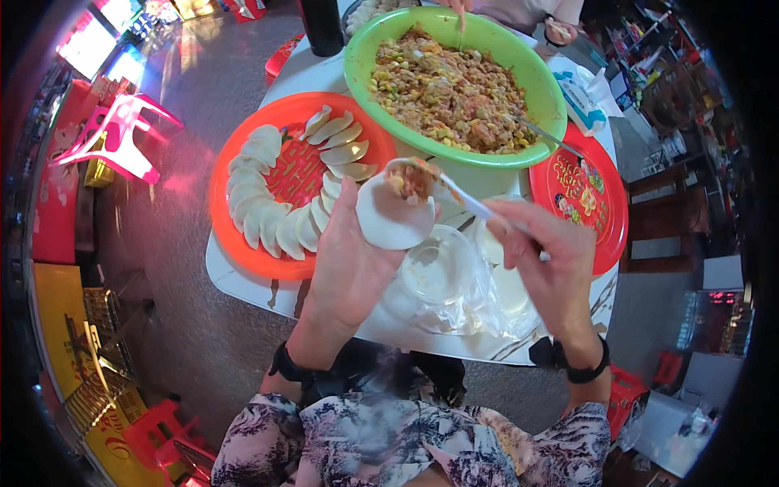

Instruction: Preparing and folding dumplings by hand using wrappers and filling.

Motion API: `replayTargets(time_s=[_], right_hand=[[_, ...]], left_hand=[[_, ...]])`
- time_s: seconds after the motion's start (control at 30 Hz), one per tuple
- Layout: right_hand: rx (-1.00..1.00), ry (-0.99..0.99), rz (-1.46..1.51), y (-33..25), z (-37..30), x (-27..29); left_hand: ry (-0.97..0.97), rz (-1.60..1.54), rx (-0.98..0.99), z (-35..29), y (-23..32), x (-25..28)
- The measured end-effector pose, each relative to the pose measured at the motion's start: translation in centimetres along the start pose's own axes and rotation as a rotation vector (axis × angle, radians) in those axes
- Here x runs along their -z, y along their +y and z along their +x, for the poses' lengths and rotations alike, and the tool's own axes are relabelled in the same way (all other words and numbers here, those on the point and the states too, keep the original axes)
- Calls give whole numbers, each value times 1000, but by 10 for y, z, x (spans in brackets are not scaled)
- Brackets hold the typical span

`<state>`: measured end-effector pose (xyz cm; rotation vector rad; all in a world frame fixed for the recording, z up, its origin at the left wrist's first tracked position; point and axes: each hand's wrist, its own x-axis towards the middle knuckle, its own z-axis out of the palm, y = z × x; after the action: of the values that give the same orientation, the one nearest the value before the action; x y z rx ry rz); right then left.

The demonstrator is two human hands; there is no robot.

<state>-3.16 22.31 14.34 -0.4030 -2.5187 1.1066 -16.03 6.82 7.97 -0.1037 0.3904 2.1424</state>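
Note:
On my left hand (345, 264) rests a round white dumpling wrapper (393, 226), held out over the near part of the table. My right hand (556, 256) grips a white-handled spoon (466, 199), its bowl tilted at the wrapper's far side with a lump of meat-and-vegetable filling (411, 183). Whether the filling touches the wrapper everywhere I cannot tell. Beyond my hands stands a green basin (487, 160) of the same mix, with a metal utensil (548, 136) leaning out. Left of my left hand, folded dumplings (262, 217) line an orange-red tray (222, 195).
Below the wrapper sit a clear plastic bowl (434, 264) and a plastic bag (471, 312) near more wrappers (510, 288). A red patterned tray (608, 215), tissue pack (580, 105) and black cup (321, 28) surround the basin. Another person's hand (561, 32) shows opposite. A pink stool (122, 134) stands left.

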Motion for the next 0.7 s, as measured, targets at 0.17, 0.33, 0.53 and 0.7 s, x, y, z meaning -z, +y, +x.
replayTargets(time_s=[0.17,0.33,0.53,0.7], right_hand=[[580,-11,-455,4,-24,-9],[561,29,-428,1,-26,-6],[375,126,-293,-10,-33,4],[384,28,-388,-17,-43,4]], left_hand=[[-48,68,-33,-5,-5,1],[-56,46,-30,-6,-10,2],[-84,-58,-16,-7,-11,2],[-73,47,-36,-8,-16,-3]])
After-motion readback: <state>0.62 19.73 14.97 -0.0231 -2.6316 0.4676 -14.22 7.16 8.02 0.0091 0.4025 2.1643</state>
